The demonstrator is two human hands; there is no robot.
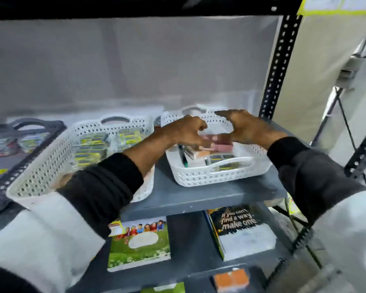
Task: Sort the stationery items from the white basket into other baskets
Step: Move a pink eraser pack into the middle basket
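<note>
Head view, near to far. Nearest: two books flat on lower shelf, outside task. Above: grey shelf bearing three baskets in a row. Right: white basket, source bin, holding pen, small green-labelled packs and pink box on top of pile. Middle: second basket, white, already stocked with yellow-green packs. Far left: dark basket, contents blurred.

Left hand reaching into white basket, fingers curled, tips at left end of pink box; contact probable, closure not confirmed through motion blur. Right hand hovering over right half of same basket, fingers spread and bent, nothing held, just beside right end of pink box.

Step in hand, by judgement: lift pink box out of source bin.

Procedure for clean execution:
- Pinch box across short ends or long sides, not by a corner; stacked position means low resistance on lift.
- Raise straight up clear of basket rim before any sideways travel, to avoid snagging handle cut-out.
- Steady white basket with free hand if sliding on shelf occurs.
- Match item type against destination contents before release; middle basket shows packs only, so pink box probably belongs elsewhere.
- Leave pen and packs undisturbed during lift; separate passes for each.
</note>
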